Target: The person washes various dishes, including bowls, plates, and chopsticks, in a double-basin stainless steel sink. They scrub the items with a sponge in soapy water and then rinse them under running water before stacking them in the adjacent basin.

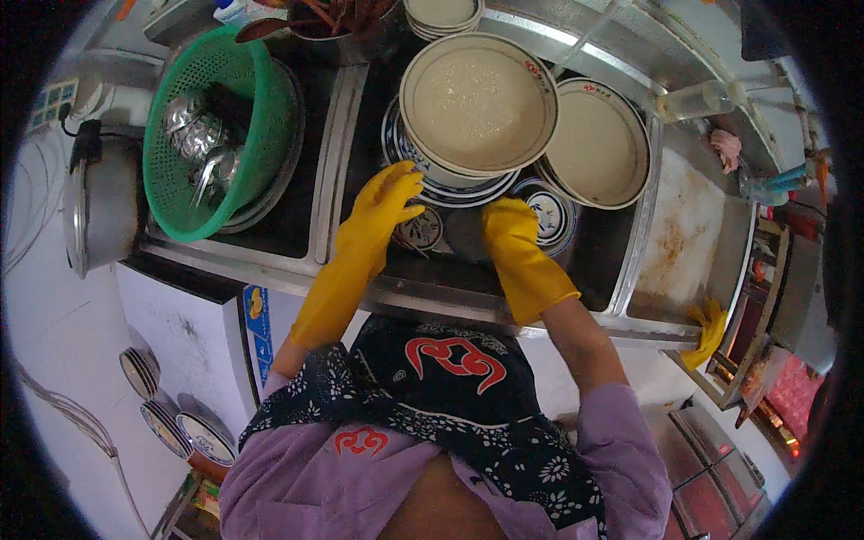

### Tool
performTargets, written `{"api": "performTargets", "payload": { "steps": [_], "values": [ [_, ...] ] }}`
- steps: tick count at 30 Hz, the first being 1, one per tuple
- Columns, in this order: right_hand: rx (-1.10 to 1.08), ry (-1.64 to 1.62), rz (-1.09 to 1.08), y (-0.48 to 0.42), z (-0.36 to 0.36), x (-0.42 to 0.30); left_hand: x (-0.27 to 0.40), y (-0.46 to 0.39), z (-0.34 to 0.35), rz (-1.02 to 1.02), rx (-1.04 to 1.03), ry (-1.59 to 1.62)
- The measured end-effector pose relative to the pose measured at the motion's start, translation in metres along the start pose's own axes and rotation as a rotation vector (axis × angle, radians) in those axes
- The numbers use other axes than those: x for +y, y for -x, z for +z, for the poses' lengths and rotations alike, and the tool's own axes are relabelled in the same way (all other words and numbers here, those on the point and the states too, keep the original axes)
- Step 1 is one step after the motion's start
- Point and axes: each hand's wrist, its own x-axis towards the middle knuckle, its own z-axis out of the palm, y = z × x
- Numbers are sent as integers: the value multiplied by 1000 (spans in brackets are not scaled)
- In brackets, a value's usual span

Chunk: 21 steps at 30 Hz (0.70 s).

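My left hand (388,206), in a yellow rubber glove, is at the left edge of a stack of blue-and-white plates (442,183). Its fingers are apart; whether they touch the rims I cannot tell. On top of the stack rests a large cream dish (479,101), wet and shiny. My right hand (509,226), also gloved, reaches down below the stack with its fingers curled and mostly hidden. Beside it are a dark, blurred round thing (467,233) and a patterned small dish (547,212). Another small round dish (420,228) lies below my left fingers.
A green plastic colander (260,135) with shiny metal utensils stands left of the steel divider (335,158). Another cream dish (597,145) leans at the right. Small plates (443,10) are stacked behind. A yellow glove (705,334) hangs over the right-hand basin's edge.
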Motion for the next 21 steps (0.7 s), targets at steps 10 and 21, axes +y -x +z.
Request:
{"api": "performTargets", "payload": {
  "steps": [10, 21],
  "values": [
    [-57, -700, -254, 70, -257, 119, 33, 19, -7, 94, 90, -9],
    [294, -1748, 214, -22, -334, 102, 74, -59, 50, 471, -266, 15]
  ]
}}
